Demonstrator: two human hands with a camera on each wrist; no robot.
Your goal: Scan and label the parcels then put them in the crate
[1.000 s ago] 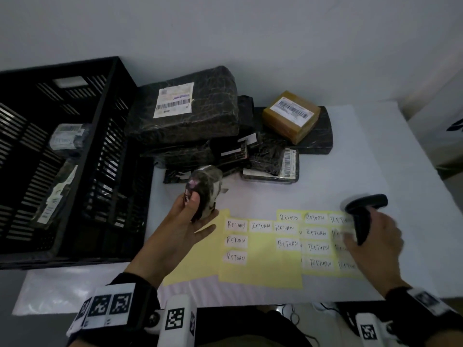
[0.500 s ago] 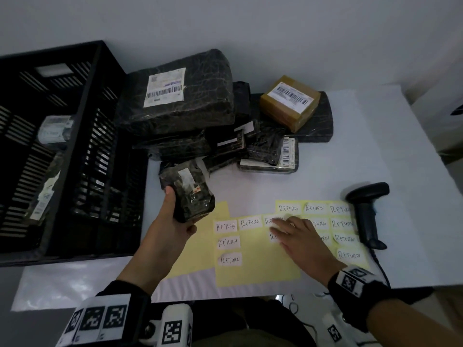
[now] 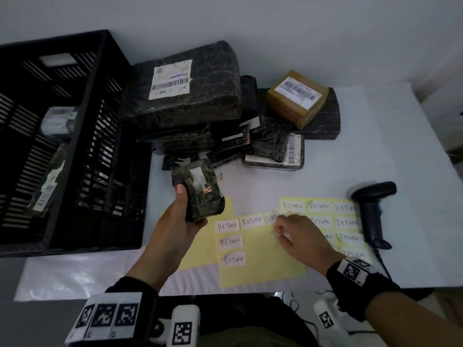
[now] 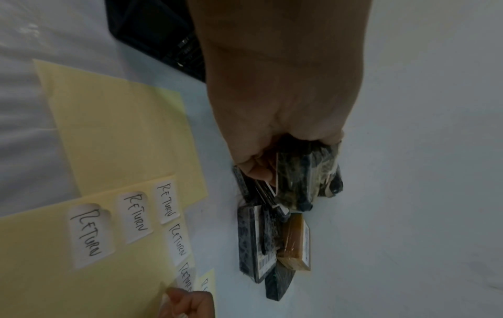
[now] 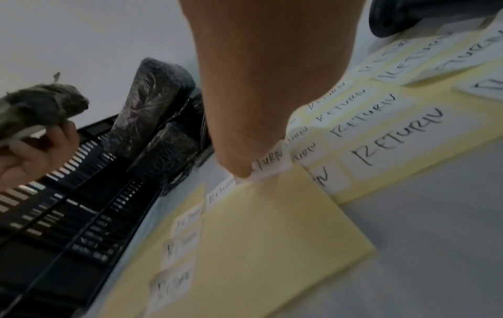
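- The right hand (image 3: 299,236) pinches one white "RETURN" label (image 5: 268,164) between curled fingertips; in the right wrist view the label's near end curls up off the yellow backing sheet (image 3: 260,261).
- The left hand (image 3: 180,221) grips a small dark wrapped parcel (image 3: 198,191), thumb along its left side and fingers curled underneath, holding it above the table with its pale sticker facing up.
- The right wrist is angled down and leftward over the sheet, forearm coming in from the lower right; the left forearm rises from the lower centre, palm turned inward.
- More "RETURN" labels lie in rows on the sheet to either side of the right hand; a second yellow sheet (image 3: 323,209) lies just beside it on the right, overlapping.
- The black handheld scanner (image 3: 373,206) stands on the table (image 3: 375,151) at the right edge of the sheets, near the right hand but apart from it.
- Bare white table runs between the sheets and the pile of dark wrapped parcels (image 3: 195,96) behind; a brown box (image 3: 298,101) sits on the pile's right part.
- The black slatted crate (image 3: 82,136) stands at the left, its right wall just beside the held parcel and touching the pile; some parcels lie inside.
- The table's near edge runs just under the sheets.
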